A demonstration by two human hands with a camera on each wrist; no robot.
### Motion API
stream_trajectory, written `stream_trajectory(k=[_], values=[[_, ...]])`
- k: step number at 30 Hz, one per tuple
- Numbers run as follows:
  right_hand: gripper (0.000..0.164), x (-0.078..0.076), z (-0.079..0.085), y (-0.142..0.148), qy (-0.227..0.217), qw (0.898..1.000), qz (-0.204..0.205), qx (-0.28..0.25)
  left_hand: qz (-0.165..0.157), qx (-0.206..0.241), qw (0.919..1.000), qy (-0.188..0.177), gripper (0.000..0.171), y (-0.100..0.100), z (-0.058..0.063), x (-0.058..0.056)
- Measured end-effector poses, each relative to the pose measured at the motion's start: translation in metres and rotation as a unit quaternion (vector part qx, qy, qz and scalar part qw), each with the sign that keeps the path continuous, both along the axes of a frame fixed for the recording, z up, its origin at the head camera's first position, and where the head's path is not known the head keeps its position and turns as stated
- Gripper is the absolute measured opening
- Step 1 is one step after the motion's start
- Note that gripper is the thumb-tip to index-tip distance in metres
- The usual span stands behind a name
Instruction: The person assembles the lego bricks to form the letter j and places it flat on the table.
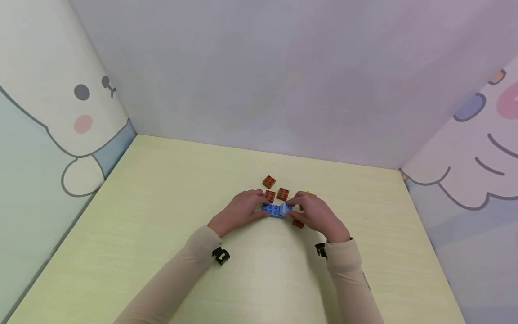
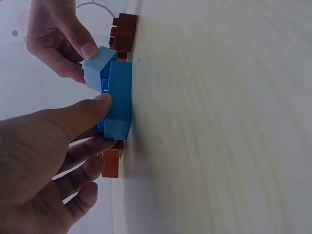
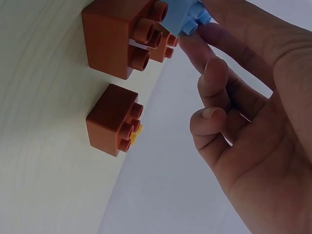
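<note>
My left hand (image 1: pixel 241 209) pinches a long blue toy brick (image 1: pixel 272 210) at its left end, thumb on the near side. In the left wrist view the blue brick (image 2: pixel 119 105) lies with its studs showing along one side. With thumb and fingertips, my right hand (image 1: pixel 316 213) holds a smaller light blue brick (image 1: pixel 285 208) over the blue brick's right end. Tilted there, the light blue brick (image 2: pixel 99 62) leaves a gap at one side. Only a studded corner of the light blue brick (image 3: pixel 181 17) shows in the right wrist view.
Several reddish-brown studded bricks (image 1: pixel 283 194) lie just behind the blue one. Another brown brick (image 1: pixel 298 223) sits under the right hand's near side. Something yellow (image 1: pixel 309 192) peeks out behind that hand. Walls surround the pale tabletop (image 1: pixel 182 180) at the back and sides.
</note>
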State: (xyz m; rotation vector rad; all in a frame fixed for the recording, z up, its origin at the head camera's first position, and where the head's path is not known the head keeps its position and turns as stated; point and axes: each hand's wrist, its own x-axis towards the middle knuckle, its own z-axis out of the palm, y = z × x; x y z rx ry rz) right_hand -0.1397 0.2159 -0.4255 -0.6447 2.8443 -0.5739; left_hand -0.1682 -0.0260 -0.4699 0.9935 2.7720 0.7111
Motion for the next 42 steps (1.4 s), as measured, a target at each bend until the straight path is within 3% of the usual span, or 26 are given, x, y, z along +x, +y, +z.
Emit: stream_trajectory(k=[13,21,27,35,42], values=[[0.027,-0.002,-0.003,-0.002,0.019,1.0,0.009,0.006,-0.002,-0.005,1.0,0.004,0.031,0.0,0.0,-0.001],[0.029,-0.005,0.004,-0.008,0.008,0.999,0.015,0.036,-0.005,-0.001,1.0,0.003,0.032,0.001,0.002,-0.003],[0.031,-0.005,-0.001,-0.006,-0.017,1.0,0.008,0.01,-0.011,0.007,0.9999,-0.003,0.031,-0.002,-0.001,-0.005],[0.035,-0.005,-0.005,-0.005,-0.033,0.999,-0.008,-0.006,0.005,0.069,0.9976,0.002,0.022,-0.004,0.004,-0.021],[0.034,-0.003,-0.003,-0.006,-0.035,0.999,-0.011,-0.013,-0.01,0.038,0.9992,0.011,0.03,0.005,0.007,-0.034]])
